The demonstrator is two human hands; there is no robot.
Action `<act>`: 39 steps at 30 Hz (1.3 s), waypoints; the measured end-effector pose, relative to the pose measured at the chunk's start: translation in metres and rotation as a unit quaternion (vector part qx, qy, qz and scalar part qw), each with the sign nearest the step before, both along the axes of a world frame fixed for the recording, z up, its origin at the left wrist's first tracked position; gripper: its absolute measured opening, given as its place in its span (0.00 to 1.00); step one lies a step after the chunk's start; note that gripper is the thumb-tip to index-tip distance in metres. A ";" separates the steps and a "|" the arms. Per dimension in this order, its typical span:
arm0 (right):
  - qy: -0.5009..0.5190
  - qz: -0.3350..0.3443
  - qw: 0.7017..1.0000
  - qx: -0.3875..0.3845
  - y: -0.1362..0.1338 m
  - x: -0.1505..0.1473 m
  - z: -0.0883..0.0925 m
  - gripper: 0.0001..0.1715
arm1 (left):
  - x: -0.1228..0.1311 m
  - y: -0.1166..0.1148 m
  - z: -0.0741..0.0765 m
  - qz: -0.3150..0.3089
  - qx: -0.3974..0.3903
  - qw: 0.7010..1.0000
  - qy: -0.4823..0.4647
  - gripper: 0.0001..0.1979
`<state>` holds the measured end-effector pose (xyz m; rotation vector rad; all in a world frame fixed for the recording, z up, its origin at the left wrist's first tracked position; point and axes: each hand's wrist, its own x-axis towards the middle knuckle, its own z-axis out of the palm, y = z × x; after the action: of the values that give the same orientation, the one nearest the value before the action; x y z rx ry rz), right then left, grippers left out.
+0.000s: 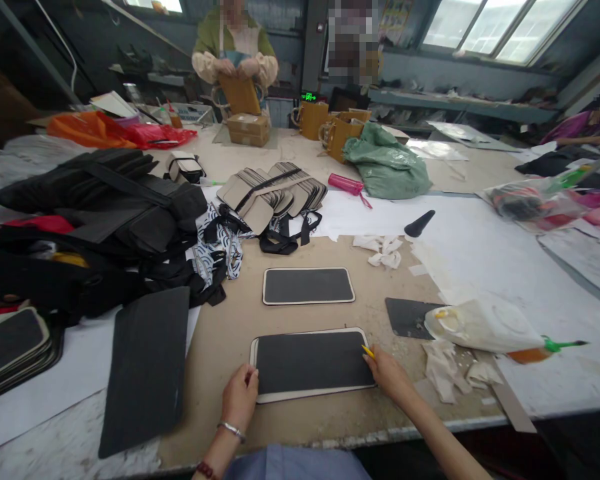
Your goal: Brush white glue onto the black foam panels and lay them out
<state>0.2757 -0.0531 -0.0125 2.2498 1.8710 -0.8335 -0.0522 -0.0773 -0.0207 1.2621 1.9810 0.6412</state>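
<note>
A dark rounded panel with a pale edge (313, 362) lies flat on the table right in front of me. My left hand (240, 395) rests on its left edge, fingers curled against the rim. My right hand (387, 373) is at its right edge, closed on a small yellow stick (367, 351) whose tip touches the panel. A second, smaller dark panel (308, 286) lies just beyond.
A heap of black bags and straps (105, 220) fills the left. A large dark sheet (147, 367) lies beside my left hand. A glue bottle (485, 325) and paper scraps sit right. Stacked grey pieces (275, 190) lie farther back. Another person (235, 53) works across the table.
</note>
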 end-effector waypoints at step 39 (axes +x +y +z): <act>-0.007 0.030 0.998 -0.055 0.018 0.009 -0.010 0.13 | -0.007 0.006 0.001 -0.009 -0.058 0.997 -0.059 0.07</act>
<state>0.2845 -0.0347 -0.0228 2.1192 1.8286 -0.8873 -0.0587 -0.0713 -0.0193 1.1440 1.8801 0.5711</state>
